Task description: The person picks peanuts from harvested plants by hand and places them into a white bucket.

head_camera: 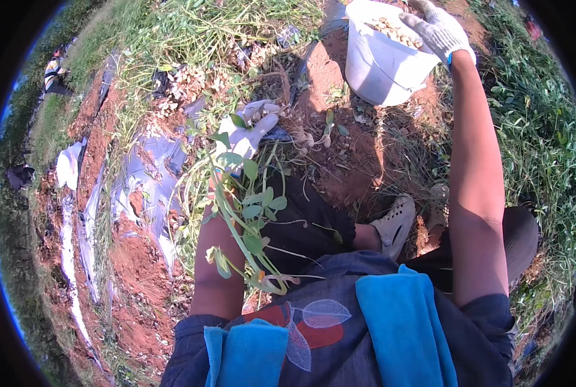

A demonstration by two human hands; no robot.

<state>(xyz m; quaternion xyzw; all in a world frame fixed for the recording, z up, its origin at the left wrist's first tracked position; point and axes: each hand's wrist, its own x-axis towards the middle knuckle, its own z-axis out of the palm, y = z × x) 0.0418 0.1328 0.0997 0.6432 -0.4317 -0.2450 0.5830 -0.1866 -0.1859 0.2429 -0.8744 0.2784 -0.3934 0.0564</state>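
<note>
My left hand (249,130), in a whitish work glove, grips a peanut plant (254,242) near its root end. The plant's leafy green stems trail back over my wrist and forearm towards my lap. Pale pods (307,140) dangle from roots just right of the glove. At the upper right, my right hand (440,31), also gloved, is over the far-right rim of a white plastic bucket (384,72). Its thumb and fingers are apart, and I see nothing between them. Picked peanuts (396,34) lie inside the bucket, partly hidden by the hand.
Pulled plants with peanuts (196,84) are heaped beyond my left hand. Torn plastic film (147,169) covers soil on the left. Green plants (534,106) line the right. My clog (394,227) rests below the bucket. Another person (55,75) is far off at upper left.
</note>
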